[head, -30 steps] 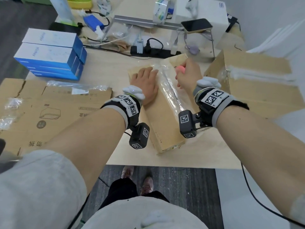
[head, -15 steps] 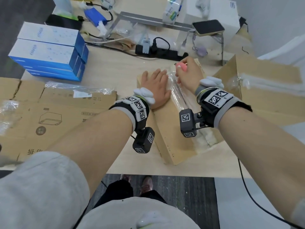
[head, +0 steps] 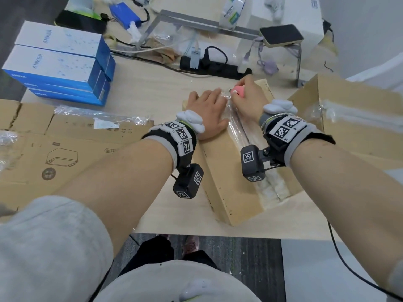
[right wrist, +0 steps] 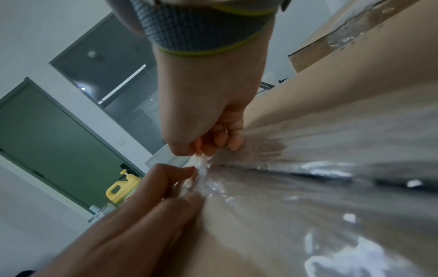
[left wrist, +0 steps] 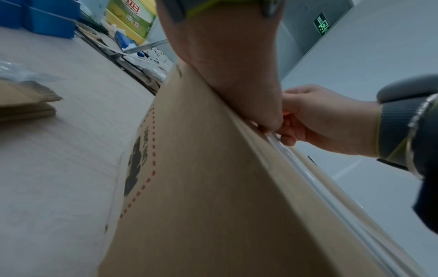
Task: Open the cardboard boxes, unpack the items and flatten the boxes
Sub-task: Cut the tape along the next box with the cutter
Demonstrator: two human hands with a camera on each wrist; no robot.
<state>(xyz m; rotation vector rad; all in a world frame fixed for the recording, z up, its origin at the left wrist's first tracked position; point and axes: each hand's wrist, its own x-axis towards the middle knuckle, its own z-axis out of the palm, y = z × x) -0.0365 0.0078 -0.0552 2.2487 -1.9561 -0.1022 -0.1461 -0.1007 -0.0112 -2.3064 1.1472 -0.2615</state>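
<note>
box (head: 220, 171) centre-near on table, taped | L hand (head: 207, 114) flat, fingers apart, pressing lid | R hand (head: 246, 99) fisted on pink cutter (head: 237, 91) at far end of tape seam (head: 244, 136) | risk: blade beside L fingertips, slip cld nick them; deep cut cld hit contents

The small pink tool (head: 238, 91) is mostly buried in the curled right hand (head: 247, 100); its tip and what it touches cannot be made out. In the right wrist view, the clear packing tape (right wrist: 308, 176) along the seam of the long brown cardboard box (head: 220, 168) smears into glare. The left hand (head: 208, 110) covers the box's far left corner. Beside that box, the larger brown carton (head: 359, 118) is cut off by the right edge of the head view.
</note>
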